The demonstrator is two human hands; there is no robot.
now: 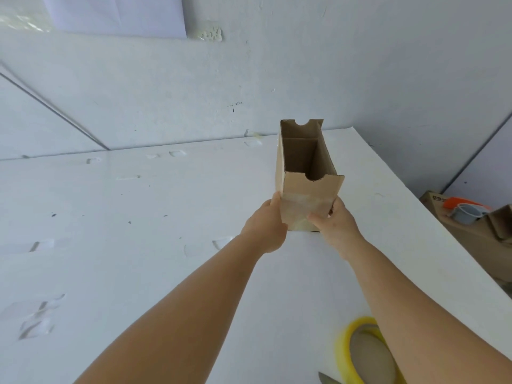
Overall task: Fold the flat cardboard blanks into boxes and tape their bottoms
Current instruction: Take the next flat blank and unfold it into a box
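Observation:
A folded brown cardboard box (306, 173) stands upright on the white table (166, 217), its open top toward me and clear tape across the lower part of its near face. My left hand (266, 225) grips the box's lower left side. My right hand (336, 225) grips the lower right corner, thumb lying on the taped face. A yellow roll of tape (365, 353) lies on the table near my right forearm.
A dark pointed tip, perhaps of scissors (328, 379), shows at the bottom edge beside the roll. Right of the table stand cardboard boxes (476, 234) with an orange and grey tool (465, 210) on top. White walls rise behind the table.

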